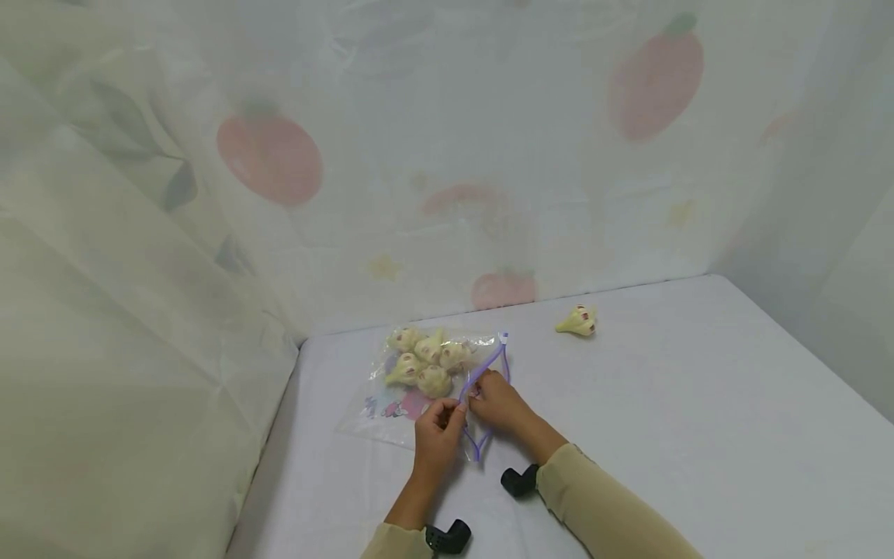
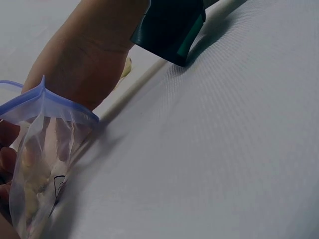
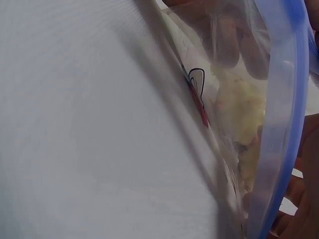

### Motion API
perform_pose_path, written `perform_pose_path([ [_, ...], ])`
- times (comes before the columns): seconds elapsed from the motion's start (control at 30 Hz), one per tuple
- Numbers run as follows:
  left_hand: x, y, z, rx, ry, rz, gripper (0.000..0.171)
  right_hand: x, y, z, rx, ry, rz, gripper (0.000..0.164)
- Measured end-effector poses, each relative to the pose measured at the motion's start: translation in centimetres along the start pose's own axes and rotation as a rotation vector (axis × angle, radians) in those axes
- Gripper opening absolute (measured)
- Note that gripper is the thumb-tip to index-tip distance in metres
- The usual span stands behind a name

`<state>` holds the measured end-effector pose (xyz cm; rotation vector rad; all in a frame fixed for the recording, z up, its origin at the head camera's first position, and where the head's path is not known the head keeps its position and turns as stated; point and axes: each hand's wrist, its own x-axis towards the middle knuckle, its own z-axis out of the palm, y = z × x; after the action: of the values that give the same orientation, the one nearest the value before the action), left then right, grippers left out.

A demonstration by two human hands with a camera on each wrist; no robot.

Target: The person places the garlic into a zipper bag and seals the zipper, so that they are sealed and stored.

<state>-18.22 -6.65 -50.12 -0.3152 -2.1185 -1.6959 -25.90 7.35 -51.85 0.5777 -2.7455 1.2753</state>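
Observation:
A clear zip bag (image 1: 391, 423) with a purple zip edge and a printed picture lies on the table, several garlic bulbs (image 1: 405, 368) inside it. With thumb and fingers my left hand (image 1: 436, 442) pinches the bag's edge near the zip. My right hand (image 1: 499, 402) reaches into the bag's mouth, which gapes around it. In the left wrist view, fingers (image 2: 62, 142) show through the plastic beside a blurred yellowish shape. Pale garlic (image 3: 241, 112) appears through the film in the right wrist view. Whether the right hand holds one is hidden. Another garlic bulb (image 1: 578, 321) lies outside, towards the back.
The white table (image 1: 663, 404) meets a fruit-printed curtain (image 1: 391, 217) at the back, with another hanging sheet (image 1: 140, 349) on the left. Black wrist-worn devices (image 1: 449, 537) stick out beside both sleeves, close above the table.

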Motion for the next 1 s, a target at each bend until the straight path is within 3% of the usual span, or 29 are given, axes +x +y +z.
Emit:
perform_pose_path([
  [0.13,-0.1,0.1,-0.1,0.002,-0.001,-0.005,0.007,-0.1,0.1,-0.1,0.017,-0.012,0.004,0.015],
  [0.3,-0.2,0.3,-0.1,0.009,-0.005,-0.015,0.007,-0.5,0.7,-0.9,0.028,-0.020,-0.001,0.040],
  [0.47,-0.2,0.3,-0.1,0.012,-0.013,-0.013,0.007,-1.3,1.6,-2.8,0.018,-0.020,-0.024,0.037],
  [0.67,-0.2,0.3,0.1,0.004,-0.008,-0.011,0.006,-1.2,3.2,-7.2,0.014,0.010,-0.007,0.024],
  [0.9,-0.1,0.1,0.2,-0.003,-0.012,-0.025,0.007,0.6,6.8,-13.7,-0.087,0.255,0.048,0.027],
  [1.0,-0.1,0.0,0.2,-0.006,-0.022,-0.030,0.006,1.3,8.3,-16.2,-0.117,0.298,0.148,0.041],
])
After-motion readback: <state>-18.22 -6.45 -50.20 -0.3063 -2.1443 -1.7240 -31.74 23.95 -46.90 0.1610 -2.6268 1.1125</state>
